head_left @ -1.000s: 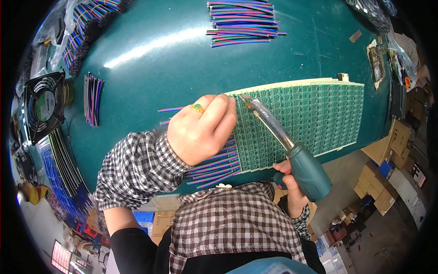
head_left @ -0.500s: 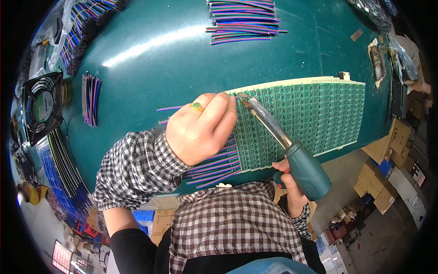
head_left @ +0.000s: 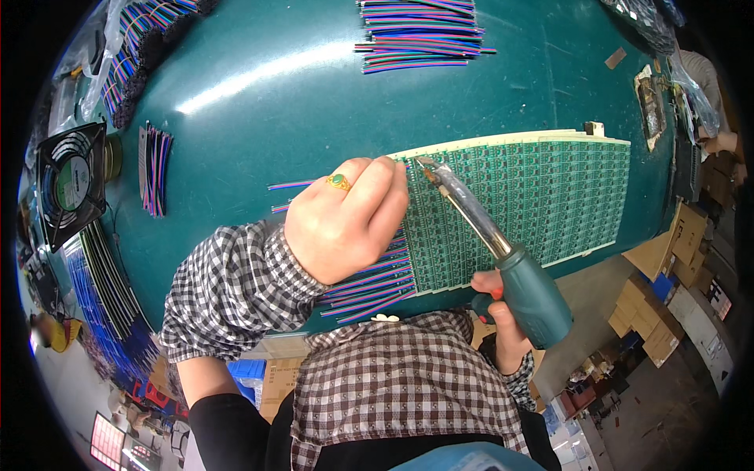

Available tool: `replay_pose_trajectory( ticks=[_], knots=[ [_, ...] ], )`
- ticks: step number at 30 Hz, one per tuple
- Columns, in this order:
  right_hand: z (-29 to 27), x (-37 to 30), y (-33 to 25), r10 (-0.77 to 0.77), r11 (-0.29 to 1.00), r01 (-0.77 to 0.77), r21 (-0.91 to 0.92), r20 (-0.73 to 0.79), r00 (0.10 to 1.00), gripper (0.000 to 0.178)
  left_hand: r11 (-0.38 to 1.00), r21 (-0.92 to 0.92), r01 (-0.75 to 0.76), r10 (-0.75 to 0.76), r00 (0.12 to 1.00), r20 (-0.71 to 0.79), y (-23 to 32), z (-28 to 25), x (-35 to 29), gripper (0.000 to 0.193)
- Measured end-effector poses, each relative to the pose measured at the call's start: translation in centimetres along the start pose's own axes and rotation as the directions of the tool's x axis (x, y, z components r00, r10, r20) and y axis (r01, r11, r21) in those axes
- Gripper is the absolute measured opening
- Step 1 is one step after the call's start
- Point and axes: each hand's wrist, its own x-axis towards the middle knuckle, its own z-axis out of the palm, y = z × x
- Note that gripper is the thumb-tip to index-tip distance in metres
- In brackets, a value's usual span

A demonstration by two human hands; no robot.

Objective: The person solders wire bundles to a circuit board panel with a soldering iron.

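Observation:
My left hand [head_left: 345,220], with a ring on one finger, is closed in a pinch at the top left corner of a green circuit board panel [head_left: 518,196]. Multicoloured wires [head_left: 289,187] stick out to the left from under it; the pinched ends are hidden by the fingers. Wrapped round the green handle of a soldering gun [head_left: 532,298] is my right hand [head_left: 506,318]. The gun's metal tip lies over the panel's top edge, just right of my left fingertips. More multicoloured wires [head_left: 369,286] line the panel's left edge, below my left hand.
At the far middle lies a pile of cut wires [head_left: 420,35]. A smaller wire bundle [head_left: 157,173] and a black fan [head_left: 75,184] are at the left, with blue and black wires [head_left: 110,306] below. Cardboard boxes [head_left: 652,314] stand beyond the table's right side.
The soldering gun has shifted slightly right, its tip moving a little away from my left fingertips. My left hand and the panel look almost still.

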Motion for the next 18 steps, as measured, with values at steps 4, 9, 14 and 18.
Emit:
replay_pose_trajectory(
  ticks=[4,9,14,18],
  knots=[
    [0.6,0.1,-0.3,0.024,0.997,-0.02,0.074,-0.064,0.998,0.057,1.0,-0.005,0.007,-0.007,1.0,0.007,-0.1,0.2,0.0,0.036],
    [0.2,-0.1,0.0,-0.041,0.998,0.042,0.043,-0.021,0.999,0.055,0.995,0.082,-0.051,0.057,0.995,-0.083,-0.7,0.8,-0.2,0.03],
    [-0.1,-0.3,0.6,-0.012,1.0,0.012,0.013,-0.019,1.0,0.053,0.995,0.085,-0.056,0.063,0.994,-0.088,-0.6,1.0,-0.2,0.03],
    [0.2,-0.1,0.3,-0.003,1.0,0.004,0.026,-0.039,0.999,0.053,0.994,0.094,-0.048,0.055,0.996,-0.073,-0.5,0.9,-0.2,0.03]
  ],
)
